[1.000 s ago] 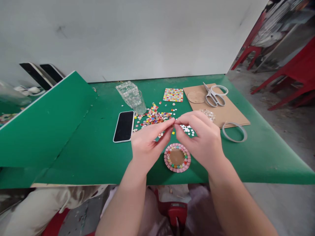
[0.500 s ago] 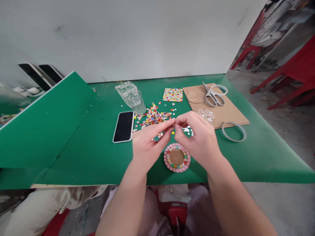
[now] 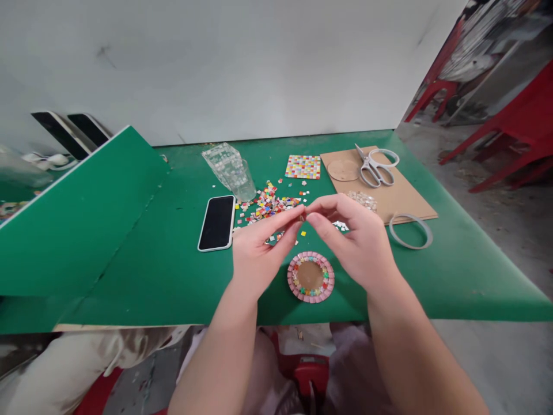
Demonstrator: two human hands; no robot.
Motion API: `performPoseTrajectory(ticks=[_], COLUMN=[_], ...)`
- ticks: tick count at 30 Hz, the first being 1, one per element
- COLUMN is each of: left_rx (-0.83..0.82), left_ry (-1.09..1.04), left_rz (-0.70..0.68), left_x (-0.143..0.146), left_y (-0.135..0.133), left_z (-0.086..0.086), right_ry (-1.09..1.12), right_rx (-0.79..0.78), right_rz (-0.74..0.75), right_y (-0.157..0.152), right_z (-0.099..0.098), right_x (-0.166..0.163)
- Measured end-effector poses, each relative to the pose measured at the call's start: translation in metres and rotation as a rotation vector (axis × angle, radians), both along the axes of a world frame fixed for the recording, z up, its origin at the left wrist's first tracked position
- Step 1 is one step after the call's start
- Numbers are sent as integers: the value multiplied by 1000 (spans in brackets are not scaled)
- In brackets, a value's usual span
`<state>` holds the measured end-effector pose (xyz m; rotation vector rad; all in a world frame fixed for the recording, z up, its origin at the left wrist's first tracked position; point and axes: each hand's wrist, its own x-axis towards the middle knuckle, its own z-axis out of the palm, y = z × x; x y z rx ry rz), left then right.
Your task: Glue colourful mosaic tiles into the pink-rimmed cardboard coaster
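My left hand and my right hand meet at the fingertips above the green table. Both are closed in a pinch around something too small to make out. Just below them lies a round cardboard coaster, with pink tiles around its rim and a ring of colourful star-shaped pieces inside. Beyond my fingers spreads a pile of small mosaic tiles in many colours. A few white pieces show behind my right hand. One yellow tile lies under my fingertips.
A phone lies left of the pile, near a clear plastic cup with a bag. Behind is a tile sheet. Scissors rest on cardboard at right, beside a tape roll. A green panel leans at left.
My right hand has shifted slightly right and its fingers have straightened a little. My left hand has barely moved. The coaster stays where it was.
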<state>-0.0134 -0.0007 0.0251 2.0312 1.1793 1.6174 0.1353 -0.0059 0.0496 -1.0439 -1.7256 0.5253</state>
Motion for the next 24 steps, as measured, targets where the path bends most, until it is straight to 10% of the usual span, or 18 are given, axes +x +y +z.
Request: performPoseTrajectory(ticks=[14, 24], left_rx=[-250, -564], left_ry=[-299, -117], left_rz=[-144, -122], left_x=[3, -8], left_y=[5, 29], left_z=[-10, -37], right_ry=[-24, -476], right_rx=[-121, -335], right_rz=[-211, -276], right_y=[12, 47], right_z=[-7, -60], right_x=[25, 66])
